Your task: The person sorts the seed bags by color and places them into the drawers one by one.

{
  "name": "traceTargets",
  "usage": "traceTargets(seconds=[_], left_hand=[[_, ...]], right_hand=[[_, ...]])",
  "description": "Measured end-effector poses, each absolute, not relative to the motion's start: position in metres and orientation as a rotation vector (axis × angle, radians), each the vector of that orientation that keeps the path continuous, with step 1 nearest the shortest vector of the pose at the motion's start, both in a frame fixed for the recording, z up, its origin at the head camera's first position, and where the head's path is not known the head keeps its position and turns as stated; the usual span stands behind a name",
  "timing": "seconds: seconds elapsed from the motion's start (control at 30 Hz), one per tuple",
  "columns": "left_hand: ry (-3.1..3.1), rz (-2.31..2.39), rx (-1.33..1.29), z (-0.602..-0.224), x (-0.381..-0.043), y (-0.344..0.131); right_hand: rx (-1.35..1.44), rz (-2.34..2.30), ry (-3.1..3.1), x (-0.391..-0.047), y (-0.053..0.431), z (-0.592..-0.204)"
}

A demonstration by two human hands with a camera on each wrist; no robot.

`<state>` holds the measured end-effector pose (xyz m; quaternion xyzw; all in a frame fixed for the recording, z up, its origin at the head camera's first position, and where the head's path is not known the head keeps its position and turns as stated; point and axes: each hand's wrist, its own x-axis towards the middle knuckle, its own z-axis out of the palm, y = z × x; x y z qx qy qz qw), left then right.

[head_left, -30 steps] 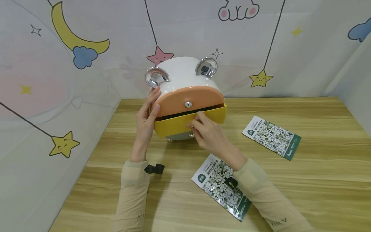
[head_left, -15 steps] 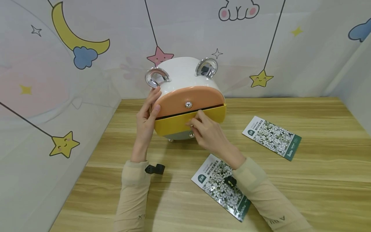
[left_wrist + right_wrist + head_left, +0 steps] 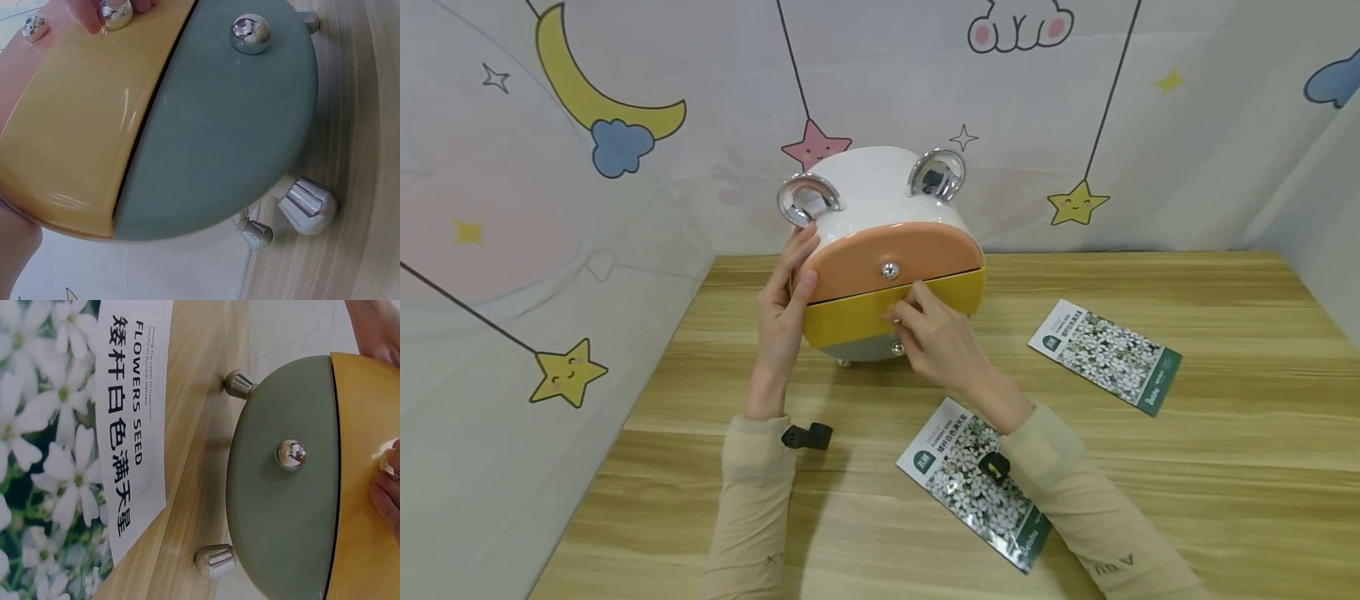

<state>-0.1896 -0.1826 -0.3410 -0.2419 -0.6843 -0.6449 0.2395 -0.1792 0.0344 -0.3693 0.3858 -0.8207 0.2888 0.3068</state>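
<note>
A rounded white storage box with chrome ear-shaped loops stands on the table. Its front has an orange drawer, a yellow drawer and a grey-green drawer. Between thumb and fingers, my right hand pinches the chrome knob of the yellow drawer. That drawer sits nearly flush, with a thin dark line above it in the head view. My left hand rests along the box's left side, fingers fairly straight, thumb at the orange drawer's edge. The box hides part of those fingers.
One flower seed packet lies in front of the box, partly under my right forearm. Another seed packet is to the right on the wooden table. Behind the table hangs a printed cloth.
The yellow drawer has slid inward, my right hand moving with it, and the dark gap above it has narrowed to a line. My left hand keeps its place on the box's side.
</note>
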Motion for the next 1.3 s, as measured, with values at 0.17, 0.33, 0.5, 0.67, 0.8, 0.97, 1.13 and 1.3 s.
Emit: traceTargets(seconds=[0.17,0.33,0.5,0.67,0.8,0.97,1.13,1.3], left_hand=[[-1.870,-1.760,-0.662,-0.3408,-0.1893,-0.1810],[-1.873,-1.738,-0.654,-0.3412,-0.1889,-0.1812],[-1.875,-1.730,-0.662,-0.3409,-0.1890,-0.1815],[-1.875,-1.730,-0.666,-0.3407,-0.1897,-0.1816],[-1.873,-1.724,-0.662,-0.3420,-0.1899,-0.1816],[-1.870,-1.730,-0.658,-0.3430,-0.1892,-0.1807],[-1.882,-1.725,-0.647,-0.3433,-0.1897,-0.1813],[-1.898,-1.719,-0.636,-0.3417,-0.1891,-0.1817]], right_hand=[[1.020,0.744,-2.172,-0.1800,0.0341,-0.3697],[1.030,0.736,-2.168,-0.1797,0.0335,-0.3689],[1.026,0.734,-2.162,-0.1796,0.0333,-0.3678],[1.025,0.731,-2.159,-0.1804,0.0327,-0.3679],[1.043,0.751,-2.125,-0.1805,0.0327,-0.3686],[1.055,0.764,-2.078,-0.1805,0.0327,-0.3699],[1.055,0.770,-2.056,-0.1806,0.0318,-0.3703],[1.055,0.767,-2.059,-0.1803,0.0306,-0.3702]])
